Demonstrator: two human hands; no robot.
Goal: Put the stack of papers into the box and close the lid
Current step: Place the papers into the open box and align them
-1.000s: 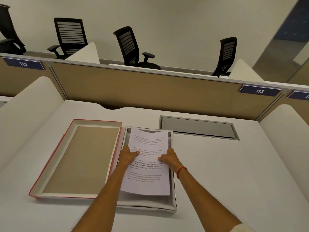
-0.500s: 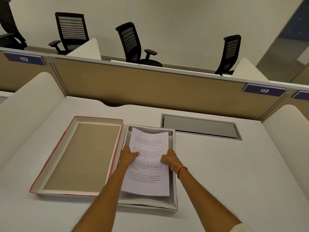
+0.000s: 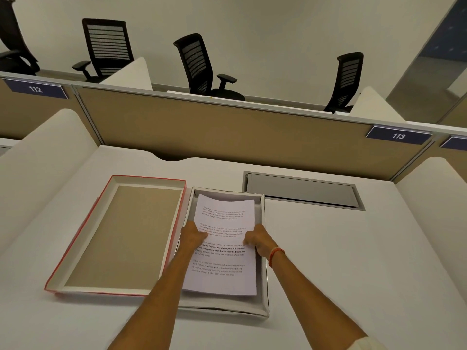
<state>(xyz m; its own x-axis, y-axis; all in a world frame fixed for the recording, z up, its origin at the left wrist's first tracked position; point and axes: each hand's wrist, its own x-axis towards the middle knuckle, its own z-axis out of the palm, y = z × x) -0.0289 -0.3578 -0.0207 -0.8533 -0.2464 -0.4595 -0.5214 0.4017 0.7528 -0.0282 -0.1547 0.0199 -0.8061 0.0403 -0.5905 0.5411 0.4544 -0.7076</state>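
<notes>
While both hands pinch the papers (image 3: 223, 246) by their side edges, left hand (image 3: 193, 236) and right hand (image 3: 257, 239) hold them level over the box (image 3: 262, 286), likely to drop them flat; the lid (image 3: 83, 238) lies upturned beside it.

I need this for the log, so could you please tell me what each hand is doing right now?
Left hand: closed on the stack of papers.
Right hand: closed on the same stack's opposite edge.

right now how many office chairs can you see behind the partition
4. One chair is cut off at the far left edge, the second chair just right of it, the third chair near centre, the fourth chair at right. The partition may hide others.
</notes>
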